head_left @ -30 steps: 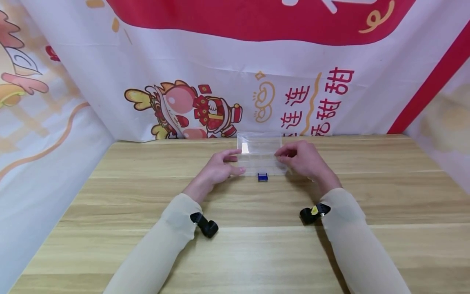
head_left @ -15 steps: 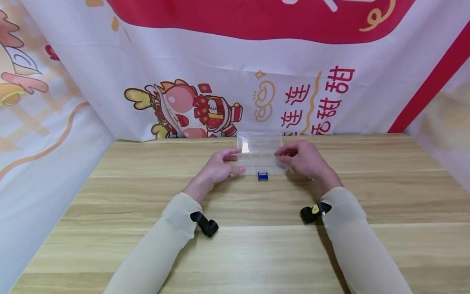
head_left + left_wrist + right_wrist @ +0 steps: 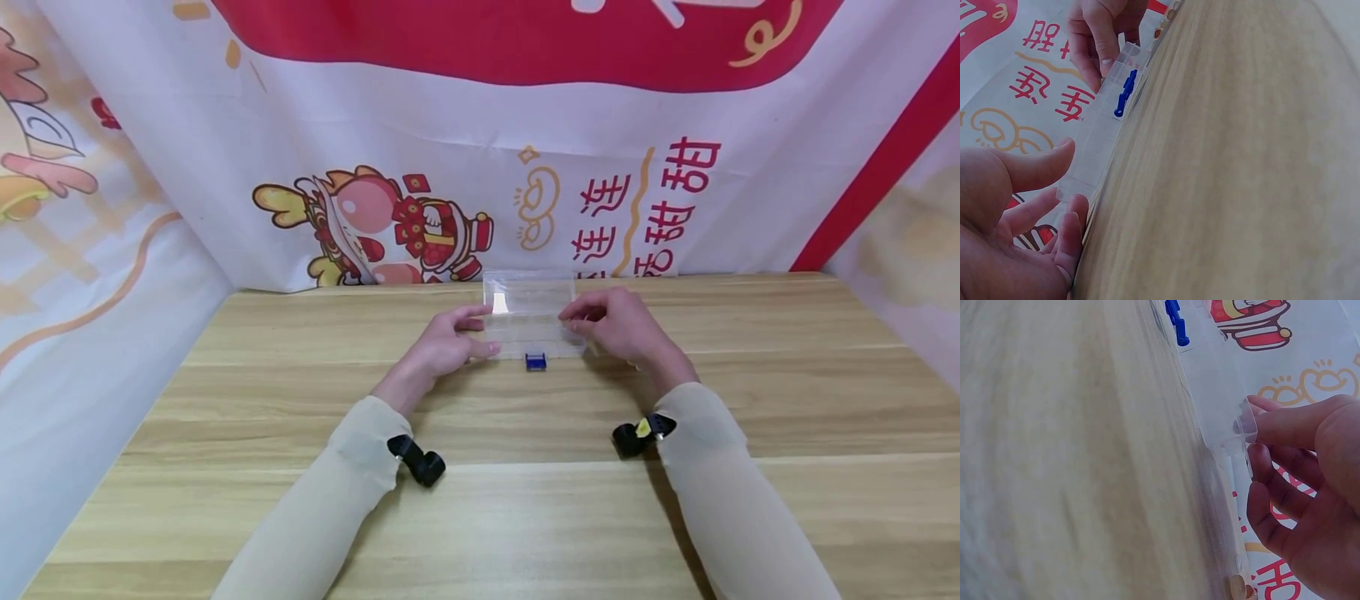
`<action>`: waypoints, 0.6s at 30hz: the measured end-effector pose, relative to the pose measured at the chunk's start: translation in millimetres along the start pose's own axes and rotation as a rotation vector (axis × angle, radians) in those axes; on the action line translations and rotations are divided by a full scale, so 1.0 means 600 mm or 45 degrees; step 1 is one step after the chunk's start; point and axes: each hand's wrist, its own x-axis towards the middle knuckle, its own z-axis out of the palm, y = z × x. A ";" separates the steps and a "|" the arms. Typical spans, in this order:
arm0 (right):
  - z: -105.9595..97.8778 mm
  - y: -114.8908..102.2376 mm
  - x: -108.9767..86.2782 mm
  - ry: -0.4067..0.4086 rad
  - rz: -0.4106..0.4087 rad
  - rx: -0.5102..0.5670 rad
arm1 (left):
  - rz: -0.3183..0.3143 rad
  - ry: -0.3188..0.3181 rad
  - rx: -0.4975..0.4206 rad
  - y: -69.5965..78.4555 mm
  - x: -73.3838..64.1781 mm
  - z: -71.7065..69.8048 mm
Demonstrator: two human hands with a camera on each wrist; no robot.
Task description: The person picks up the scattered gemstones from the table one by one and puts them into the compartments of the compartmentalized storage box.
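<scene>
A clear plastic compartment box (image 3: 525, 333) stands near the back of the table with its see-through lid (image 3: 536, 292) raised behind it. On its front is a blue latch (image 3: 536, 362). My left hand (image 3: 448, 340) is spread at the box's left end, thumb toward the front, fingertips right at the end wall. At the other end my right hand (image 3: 626, 323) pinches the box's end wall between thumb and fingers. In the right wrist view, the thumb (image 3: 1291, 428) lies at the box corner, and the lower fingers (image 3: 1269, 512) are curled beneath. A small greyish shape shows through the plastic beside it.
The wood-grain table (image 3: 510, 517) stretches toward me. A white printed cloth (image 3: 450, 117) with red characters hangs right behind the box. Low by the right hand, small brown shapes (image 3: 1238, 587) show at the table's edge, partly cut off.
</scene>
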 end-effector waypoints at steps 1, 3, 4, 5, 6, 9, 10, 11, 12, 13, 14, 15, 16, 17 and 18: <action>0.001 0.000 0.000 0.003 0.003 0.001 | -0.001 0.001 -0.002 0.000 0.000 0.000; 0.001 -0.001 0.000 0.006 -0.002 -0.001 | 0.001 0.002 0.000 -0.001 -0.001 0.000; 0.001 0.000 0.000 0.007 -0.003 -0.002 | 0.002 0.002 -0.001 -0.001 -0.001 0.000; 0.001 0.000 0.000 0.008 -0.004 -0.003 | 0.002 0.002 -0.001 -0.001 -0.001 0.000; 0.001 0.000 0.000 0.009 -0.006 -0.004 | 0.002 0.003 -0.001 -0.001 0.000 0.000; 0.001 0.001 0.001 0.002 -0.015 -0.005 | 0.002 0.001 -0.003 0.000 0.001 0.000; 0.000 0.001 0.001 0.000 -0.018 -0.006 | 0.001 0.001 -0.004 0.000 0.001 -0.001; 0.000 0.001 0.001 -0.002 -0.021 -0.007 | 0.000 0.001 -0.005 0.000 0.001 -0.001; 0.000 0.001 0.001 -0.003 -0.023 -0.009 | 0.000 0.001 -0.003 -0.001 0.001 -0.001; 0.000 0.002 0.001 -0.004 -0.023 -0.011 | 0.000 0.000 -0.005 -0.001 0.001 -0.001; 0.000 0.002 0.001 -0.003 -0.023 -0.014 | 0.000 -0.001 -0.004 -0.001 0.001 -0.001; 0.000 0.002 0.001 -0.005 -0.026 -0.017 | 0.000 -0.002 -0.006 -0.001 0.001 -0.001; 0.000 0.003 0.001 -0.004 -0.024 -0.018 | -0.001 -0.003 -0.008 -0.001 0.001 -0.001; 0.000 0.003 0.001 -0.004 -0.022 -0.017 | -0.001 -0.004 -0.011 -0.002 0.001 -0.001; 0.000 0.003 0.001 -0.005 -0.021 -0.016 | -0.002 -0.004 -0.011 -0.002 0.001 -0.001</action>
